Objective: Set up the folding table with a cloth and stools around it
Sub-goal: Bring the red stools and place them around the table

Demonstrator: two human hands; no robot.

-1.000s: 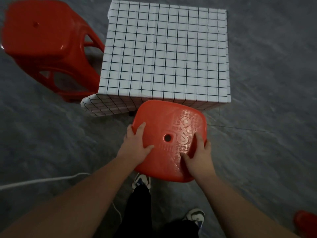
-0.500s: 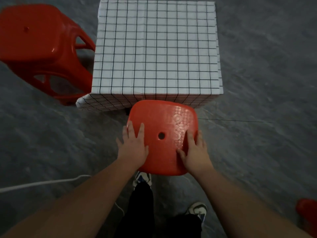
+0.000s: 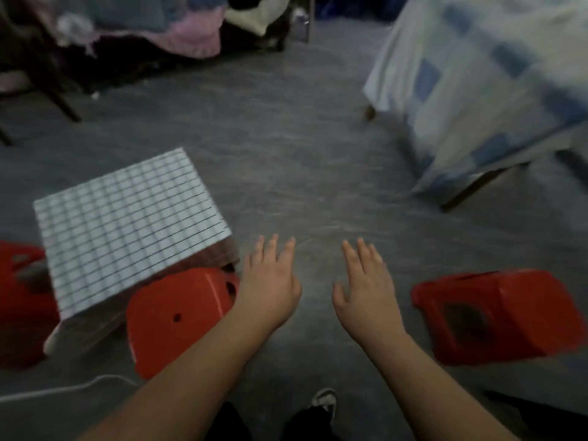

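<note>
- three red plastic stools in view: one [image 3: 181, 316] tucked right against the near edge of the table, with a small hole in its seat; one [image 3: 19, 300] at the table's left side, cut off by the frame edge; one [image 3: 490, 316] lying tipped over on the floor, well apart to the right
- one low table [image 3: 127, 224], fully covered by a white cloth with a black grid; the cloth hangs down over the edges, so the table's legs are hidden
- two bare hands, both empty and hovering over the grey floor [image 3: 302, 154]; left hand [image 3: 269, 288] just beside the near stool, fingers straight and loosely spread; right hand [image 3: 366, 291] flat, fingers slightly apart, thumb out
- a bed with a blue-and-white checked sheet [image 3: 483, 84] upper right; pile of bedding [image 3: 165, 30] top left, too blurry to make out
- a white cable [image 3: 63, 389] on the floor lower left; one shoe [image 3: 324, 402] at the bottom
- whole frame is motion-blurred
</note>
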